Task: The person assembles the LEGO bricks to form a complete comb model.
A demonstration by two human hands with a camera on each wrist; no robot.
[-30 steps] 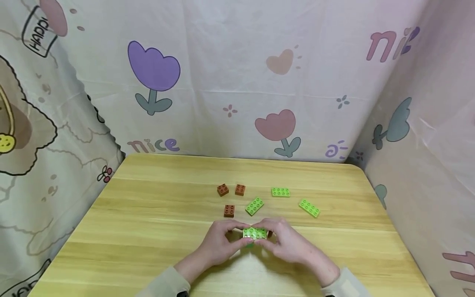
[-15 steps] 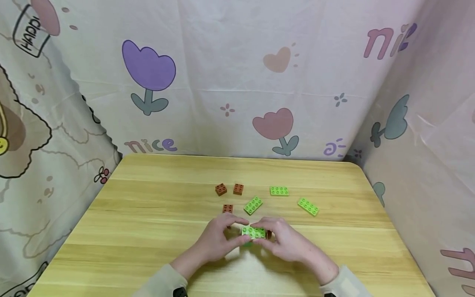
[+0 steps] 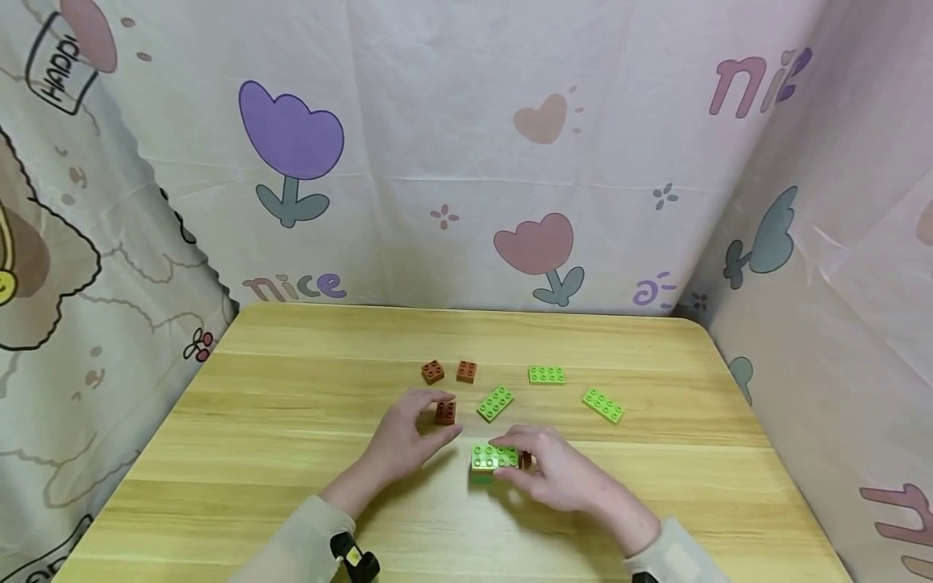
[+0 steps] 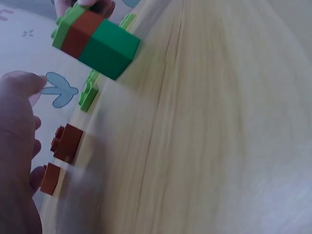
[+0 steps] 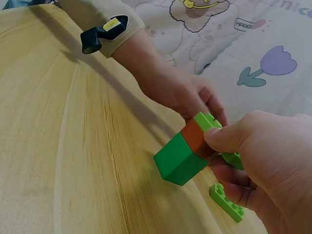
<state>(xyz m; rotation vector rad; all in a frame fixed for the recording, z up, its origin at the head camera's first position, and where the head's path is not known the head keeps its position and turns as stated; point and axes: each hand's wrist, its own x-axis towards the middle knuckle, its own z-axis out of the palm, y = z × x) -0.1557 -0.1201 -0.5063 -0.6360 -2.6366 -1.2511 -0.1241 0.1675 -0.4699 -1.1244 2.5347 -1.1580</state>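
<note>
In the head view my right hand point(image 3: 555, 471) pinches a small stack of toy building bricks point(image 3: 483, 460) at its right end. The right wrist view shows its layers: a dark green block point(image 5: 179, 161) at the bottom, a brown layer point(image 5: 193, 137) in the middle and a light green brick point(image 5: 205, 120) on top. My left hand point(image 3: 397, 436) reaches around a brown brick point(image 3: 446, 413) left of the stack. Its thumb and index finger are spread on either side of that brick, with a gap at the thumb.
Behind lie two more brown bricks point(image 3: 433, 372). Light green bricks are spread to the right: one slanted point(image 3: 496, 403), one straight at the back point(image 3: 547, 375), one farther right point(image 3: 602, 406). All rest on the wooden table point(image 3: 306, 389), before a printed cloth backdrop point(image 3: 408, 121).
My left hand has let go of the stack and moved left and away from me to the nearest brown brick. My right hand keeps its grip on the stack.
</note>
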